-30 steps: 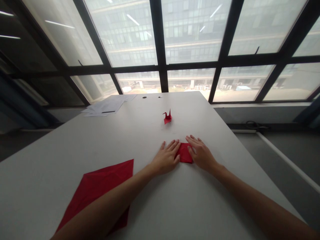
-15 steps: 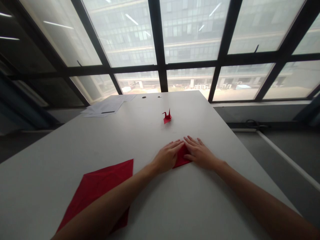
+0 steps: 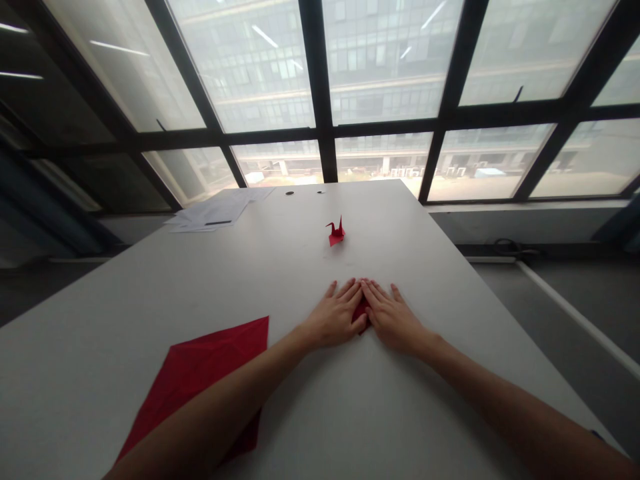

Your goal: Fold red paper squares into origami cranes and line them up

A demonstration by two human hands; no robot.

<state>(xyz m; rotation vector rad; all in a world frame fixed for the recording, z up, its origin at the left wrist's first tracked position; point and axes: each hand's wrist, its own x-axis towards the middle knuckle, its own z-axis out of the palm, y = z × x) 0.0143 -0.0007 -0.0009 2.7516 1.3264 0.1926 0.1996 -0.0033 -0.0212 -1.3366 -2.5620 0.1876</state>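
Note:
A small folded piece of red paper lies on the white table, mostly hidden beneath both hands. My left hand rests flat on its left side, fingers stretched out and pointing away from me. From the other side my right hand presses flat on the paper, its fingertips meeting those of the left. Beyond the hands stands a red origami crane. A larger creased red sheet lies at the left, partly covered by my left forearm.
White paper sheets with a dark pen-like stick lie at the table's far left. Large windows with dark frames rise behind the table. A dark cable lies by the wall on the right.
Both hands have spread over the small red paper and cover more of it. My right hand has shifted slightly down and left; the left fingers have fanned out.

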